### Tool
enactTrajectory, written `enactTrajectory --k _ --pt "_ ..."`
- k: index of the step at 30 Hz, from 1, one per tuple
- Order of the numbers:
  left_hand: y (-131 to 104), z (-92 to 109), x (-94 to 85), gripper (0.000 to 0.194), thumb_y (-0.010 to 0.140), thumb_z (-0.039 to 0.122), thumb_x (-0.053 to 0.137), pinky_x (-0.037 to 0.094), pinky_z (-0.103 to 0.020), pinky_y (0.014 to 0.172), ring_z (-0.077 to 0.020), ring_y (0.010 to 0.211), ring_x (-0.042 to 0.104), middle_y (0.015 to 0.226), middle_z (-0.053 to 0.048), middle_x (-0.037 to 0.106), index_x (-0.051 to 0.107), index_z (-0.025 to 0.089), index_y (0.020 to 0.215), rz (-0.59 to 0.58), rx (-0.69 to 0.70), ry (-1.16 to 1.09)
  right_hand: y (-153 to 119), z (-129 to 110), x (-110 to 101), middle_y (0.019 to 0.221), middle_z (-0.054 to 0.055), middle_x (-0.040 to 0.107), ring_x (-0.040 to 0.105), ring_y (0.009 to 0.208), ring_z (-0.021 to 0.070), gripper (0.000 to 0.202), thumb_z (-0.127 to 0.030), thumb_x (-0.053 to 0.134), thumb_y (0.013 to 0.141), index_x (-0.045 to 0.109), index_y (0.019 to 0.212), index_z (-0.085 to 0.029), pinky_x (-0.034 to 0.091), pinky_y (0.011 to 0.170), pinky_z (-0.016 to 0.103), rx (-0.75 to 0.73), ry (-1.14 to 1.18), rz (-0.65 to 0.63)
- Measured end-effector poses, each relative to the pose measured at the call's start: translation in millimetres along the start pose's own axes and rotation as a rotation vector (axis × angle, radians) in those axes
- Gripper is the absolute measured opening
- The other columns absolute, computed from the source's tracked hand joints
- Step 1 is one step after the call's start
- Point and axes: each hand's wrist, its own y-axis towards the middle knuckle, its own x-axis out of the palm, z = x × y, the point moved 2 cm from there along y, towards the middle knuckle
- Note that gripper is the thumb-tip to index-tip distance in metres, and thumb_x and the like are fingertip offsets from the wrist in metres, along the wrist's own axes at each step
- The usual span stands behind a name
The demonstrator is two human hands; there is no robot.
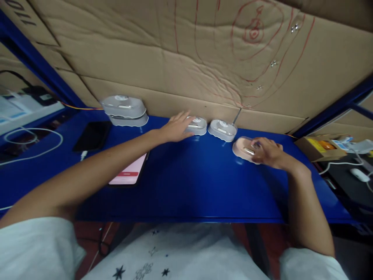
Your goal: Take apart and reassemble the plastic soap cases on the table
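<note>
Blue surface (198, 194), cardboard wall (131, 50) behind: from my remote seat I watch two bare hands at work among lidded cases along the back edge. The left hand (176, 127) lies open, palm down and fingers spread, over the left end of a grey case (199, 126); whether it presses or merely hovers, I cannot tell. The right hand (268, 152), fingers curled, covers the right end of a pinkish case (242, 147), set slightly forward of the back edge toward the right; I cannot confirm a firm grip. Between them stands a middle case (223, 130), untouched.

By my reading, the row of three is largely laid out and the lids look on; a stack of cases (125, 111) sits apart near the back-left corner. Two cases remain under the hands, and nothing shows me whether either is finished with.

I see open room from the row down to the front edge. A lit phone (126, 177), partly beneath the left forearm, and a dark phone (93, 136) narrow the left side; a carton (319, 149) stands by the right edge.
</note>
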Motion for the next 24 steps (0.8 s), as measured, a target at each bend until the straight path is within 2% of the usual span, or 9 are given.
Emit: enactTrajectory --k 3,6,8,10,12,14,16,19,24 --pt "-8.0 -3.7 5.8 0.067 0.104 0.042 0.056 0.030 -0.059 0.126 -0.0402 0.161 0.030 0.173 -0.023 0.033 0.038 0.015 0.163 -0.017 0.036 -0.003 12.6 23.3 3.9 0.131 0.017 0.070 0.059 0.129 0.0484 0.045 -0.033 0.070 0.082 0.061 0.126 -0.028 0.049 0.096 0.069 0.046 0.004 0.075" --pt "-42.9 7.1 5.7 0.059 0.105 0.040 0.054 0.034 -0.057 0.124 -0.0379 0.156 0.038 0.169 -0.018 0.042 0.045 0.020 0.160 0.036 0.122 -0.037 27.4 20.5 14.4 0.142 0.015 0.066 0.059 0.135 0.0409 0.047 -0.028 0.059 0.088 0.058 0.135 -0.026 0.050 0.105 0.065 -0.088 0.068 0.120" --pt "-69.9 19.6 4.4 0.054 0.106 0.038 0.054 0.035 -0.058 0.123 -0.0379 0.154 0.039 0.168 -0.016 0.042 0.049 0.024 0.157 0.040 0.156 -0.085 38.1 9.7 25.2 0.152 0.015 0.059 0.053 0.144 0.0388 0.051 -0.025 0.055 0.090 0.055 0.141 -0.025 0.043 0.114 0.067 -0.178 0.111 0.143" --pt "-92.3 33.1 4.2 0.051 0.105 0.038 0.056 0.036 -0.056 0.123 -0.0363 0.153 0.041 0.165 -0.014 0.046 0.054 0.028 0.155 0.033 0.200 -0.173 46.6 -6.3 35.5 0.163 0.016 0.050 0.039 0.155 0.0421 0.051 -0.028 0.051 0.096 0.053 0.147 -0.024 0.031 0.120 0.076 -0.222 0.163 0.192" --pt "-106.9 43.4 6.5 0.050 0.104 0.041 0.062 0.036 -0.056 0.124 -0.0357 0.153 0.040 0.164 -0.012 0.045 0.056 0.033 0.153 0.034 0.210 -0.258 48.7 -28.3 41.3 0.172 0.015 0.037 0.021 0.163 0.0444 0.052 -0.036 0.046 0.103 0.049 0.154 -0.026 0.015 0.121 0.084 -0.246 0.200 0.281" --pt "-114.2 48.8 10.9 0.051 0.100 0.045 0.069 0.033 -0.060 0.124 -0.0385 0.155 0.037 0.169 -0.010 0.038 0.059 0.038 0.150 0.049 0.190 -0.310 42.0 -57.2 42.6 0.177 0.012 0.027 0.012 0.166 0.0416 0.055 -0.046 0.042 0.108 0.042 0.161 -0.030 0.005 0.124 0.082 -0.312 0.206 0.341" --pt "-116.4 50.5 16.2 0.052 0.095 0.047 0.075 0.028 -0.067 0.125 -0.0432 0.156 0.033 0.173 -0.010 0.031 0.063 0.039 0.145 0.065 0.159 -0.342 27.7 -90.6 42.9 0.178 0.011 0.027 0.018 0.166 0.0383 0.065 -0.057 0.048 0.107 0.034 0.166 -0.033 0.010 0.129 0.075 -0.475 0.234 0.294" --pt "-115.8 50.1 23.0 0.055 0.092 0.049 0.079 0.027 -0.068 0.126 -0.0437 0.158 0.031 0.171 -0.011 0.033 0.064 0.036 0.143 0.043 0.127 -0.441 2.9 -133.2 46.7 0.175 0.011 0.033 0.032 0.161 0.0370 0.082 -0.065 0.064 0.098 0.032 0.167 -0.035 0.033 0.127 0.065 -0.728 0.338 0.125" --pt "-115.4 48.6 26.0 0.091 0.081 0.051 0.088 0.035 -0.058 0.126 -0.0377 0.152 0.044 0.162 -0.014 0.046 0.042 0.034 0.158 0.061 0.137 -0.622 -10.2 -151.2 51.4 0.164 0.011 0.050 0.044 0.153 0.0332 0.059 -0.046 0.068 0.101 0.052 0.157 -0.034 0.042 0.124 0.059 -0.792 0.473 0.107"
